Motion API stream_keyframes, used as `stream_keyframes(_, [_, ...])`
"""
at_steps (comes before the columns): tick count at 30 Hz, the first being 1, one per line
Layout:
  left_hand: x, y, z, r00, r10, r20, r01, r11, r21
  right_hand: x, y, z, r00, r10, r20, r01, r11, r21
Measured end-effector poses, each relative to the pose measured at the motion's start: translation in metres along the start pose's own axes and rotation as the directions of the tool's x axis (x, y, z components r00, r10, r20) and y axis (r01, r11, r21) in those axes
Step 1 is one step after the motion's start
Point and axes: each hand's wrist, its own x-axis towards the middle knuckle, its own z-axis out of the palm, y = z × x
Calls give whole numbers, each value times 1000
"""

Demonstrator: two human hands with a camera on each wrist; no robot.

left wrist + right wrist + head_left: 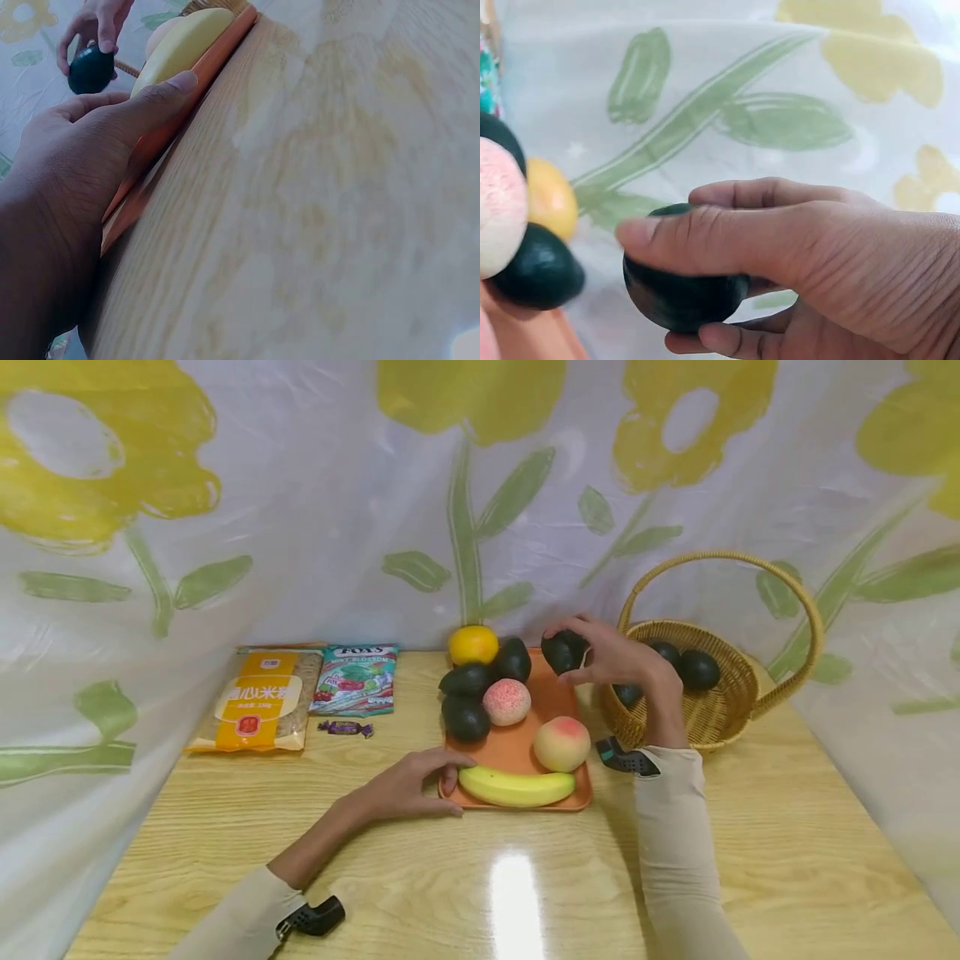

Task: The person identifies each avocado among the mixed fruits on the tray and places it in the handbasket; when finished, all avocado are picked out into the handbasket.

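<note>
My right hand (618,652) grips a dark green avocado (682,300) between thumb and fingers, raised over the back right corner of the orange tray (517,789). My left hand (408,785) holds the tray's front left corner, the thumb (161,101) along the outer rim and the fingers inside, beside the banana's end. On the tray, the banana (517,787) lies along the front edge, with a peach (562,744) behind it. Further back are a pink speckled round fruit (507,702), three avocados (467,719) and a yellow fruit (473,646).
A wicker basket (738,714) with a tall handle stands right of the tray, with several avocados (699,670) inside. To the left lie an orange-and-clear food bag (258,702), a mint candy bag (356,681) and a purple wrapped candy (346,727). A flowered cloth (315,527) hangs behind the table.
</note>
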Motion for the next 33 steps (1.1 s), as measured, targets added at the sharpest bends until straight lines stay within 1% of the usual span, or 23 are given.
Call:
stream_keyframes(4, [2,-1,0,1000,3,2,-3,1000,9,-17,1,-13,997,52,-63,-49,997,60])
stream_keyframes(9, [4,-1,0,1000,-12,2,12,1000,12,-40,5,-30,978,157,-136,-145,985,93])
stream_keyframes(14, [3,-1,3,1000,-12,4,12,1000,-5,-66,11,-43,953,259,-155,-250,965,73])
stream_keyframes(18, [0,-2,4,1000,0,-4,0,1000,5,-79,21,-47,946,278,-165,-276,960,37])
stream_keyframes(20, [0,-3,3,1000,2,-9,-2,1000,16,-84,28,-49,945,286,-157,-288,958,13])
stream_keyframes(22, [0,-3,2,1000,10,-12,-10,1000,19,-88,35,-50,940,311,-141,-317,948,-17])
stream_keyframes(26, [3,-3,0,1000,13,-13,-12,1000,17,-94,50,-50,907,417,-64,-421,904,-76])
stream_keyframes(28, [3,-2,0,1000,7,-10,-7,1000,10,-97,59,-48,893,450,-14,-450,888,-99])
stream_keyframes(29, [3,-1,0,1000,3,-7,-3,1000,7,-97,63,-46,887,462,12,-459,883,-93])
stream_keyframes(33, [1,0,0,1000,-3,3,3,1000,5,-97,79,-38,883,462,82,-457,886,-74])
